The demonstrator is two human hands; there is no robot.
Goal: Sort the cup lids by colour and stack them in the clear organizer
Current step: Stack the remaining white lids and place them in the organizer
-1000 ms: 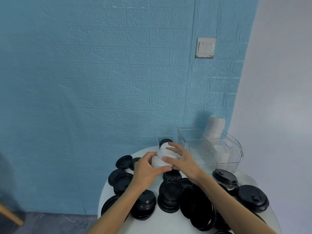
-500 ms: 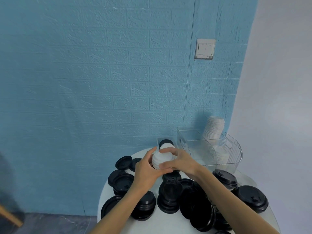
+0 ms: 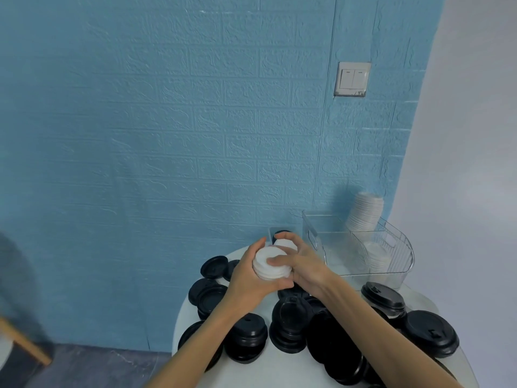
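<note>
Both hands hold a short stack of white cup lids (image 3: 265,266) above the back of the round white table (image 3: 251,376). My left hand (image 3: 249,278) grips the stack from the left and below. My right hand (image 3: 302,264) curls round it from the right, its thumb lying across the top lid. The clear organizer (image 3: 397,261) stands to the right at the back, with a tall stack of white lids (image 3: 363,217) and a lower white stack (image 3: 377,256) inside. Several black lids (image 3: 246,337) lie in loose piles over the table.
A small clear holder (image 3: 270,237) with a black lid in it stands just behind my hands. The blue brick-pattern wall with a light switch (image 3: 352,79) rises directly behind the table. A wooden leg (image 3: 25,343) shows at the lower left, over a grey floor.
The stack of white lids has been lifted slightly and tipped, its top now facing me. My right thumb has moved onto the top lid; both hands have stayed on the stack.
</note>
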